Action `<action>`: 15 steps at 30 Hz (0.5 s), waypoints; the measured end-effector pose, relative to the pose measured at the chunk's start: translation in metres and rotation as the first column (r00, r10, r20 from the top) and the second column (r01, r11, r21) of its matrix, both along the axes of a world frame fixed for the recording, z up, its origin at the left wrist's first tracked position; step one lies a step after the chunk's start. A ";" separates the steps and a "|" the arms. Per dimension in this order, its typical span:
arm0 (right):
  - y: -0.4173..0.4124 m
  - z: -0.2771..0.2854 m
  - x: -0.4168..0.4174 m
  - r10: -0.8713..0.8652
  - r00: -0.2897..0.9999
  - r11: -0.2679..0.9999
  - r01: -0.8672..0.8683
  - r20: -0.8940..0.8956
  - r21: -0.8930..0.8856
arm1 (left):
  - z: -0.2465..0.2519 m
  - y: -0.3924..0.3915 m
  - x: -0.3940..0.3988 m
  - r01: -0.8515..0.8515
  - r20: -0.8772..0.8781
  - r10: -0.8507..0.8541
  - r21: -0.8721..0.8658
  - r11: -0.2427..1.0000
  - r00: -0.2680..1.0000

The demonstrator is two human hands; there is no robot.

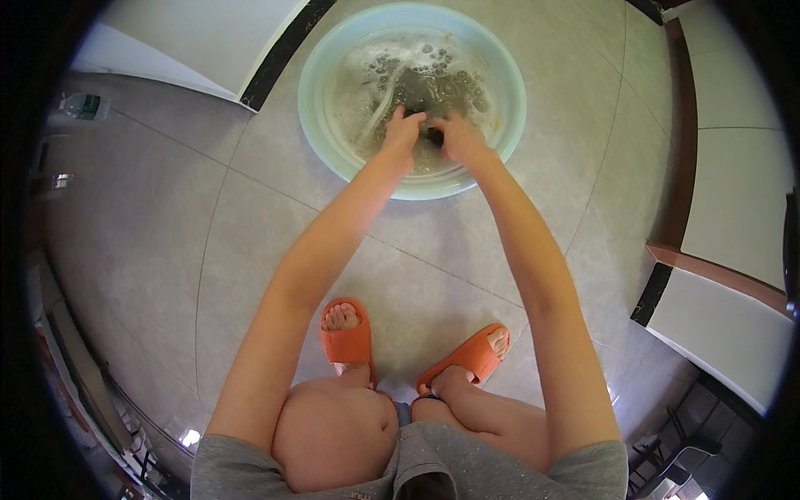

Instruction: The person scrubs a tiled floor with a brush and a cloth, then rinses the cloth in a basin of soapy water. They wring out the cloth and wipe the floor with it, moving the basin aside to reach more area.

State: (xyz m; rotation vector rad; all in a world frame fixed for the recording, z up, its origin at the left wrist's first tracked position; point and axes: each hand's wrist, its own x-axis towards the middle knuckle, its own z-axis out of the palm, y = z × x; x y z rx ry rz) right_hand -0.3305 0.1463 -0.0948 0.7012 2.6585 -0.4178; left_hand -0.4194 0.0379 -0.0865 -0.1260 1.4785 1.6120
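A pale blue-green plastic basin (312, 134) stands on the floor ahead of me, holding cloudy water with suds (406, 47). Within it lies a dark wet cloth (412, 87), mostly under the water, its shape hard to make out. My left hand (403, 134) grips the cloth at the near side of the basin. Close beside it, my right hand (462, 139) has its fingers curled on a dark bunched part. A whitish strip (382, 103) runs through the water left of the cloth.
Grey floor tiles (262, 250) surround the basin. A white wall corner with black skirting (275, 62) is at upper left, near a plastic bottle (84, 106). A brown door frame (684, 144) borders the right. My feet wear orange slides (347, 344).
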 end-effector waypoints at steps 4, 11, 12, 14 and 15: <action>-0.003 -0.013 -0.016 -0.518 0.828 0.825 0.419 -0.214 -0.379 | -0.012 0.011 0.009 -0.178 -0.009 0.178 -0.158 0.971 0.984; -0.054 0.050 -0.003 -0.519 0.619 0.795 0.096 -0.590 -0.600 | -0.033 0.003 -0.008 -0.316 0.484 0.209 0.150 0.937 0.850; -0.064 0.059 -0.002 -0.444 0.618 0.846 0.051 -0.649 -0.531 | -0.041 0.002 -0.014 -0.275 0.545 0.100 0.249 0.929 0.832; -0.077 0.073 -0.001 -0.353 0.639 0.904 0.047 -0.683 -0.424 | -0.056 0.000 -0.015 -0.254 0.605 -0.119 0.494 0.832 0.787; -0.081 0.076 -0.002 -0.344 0.664 0.917 0.087 -0.663 -0.389 | -0.061 0.002 -0.014 -0.261 0.621 -0.163 0.534 0.804 0.767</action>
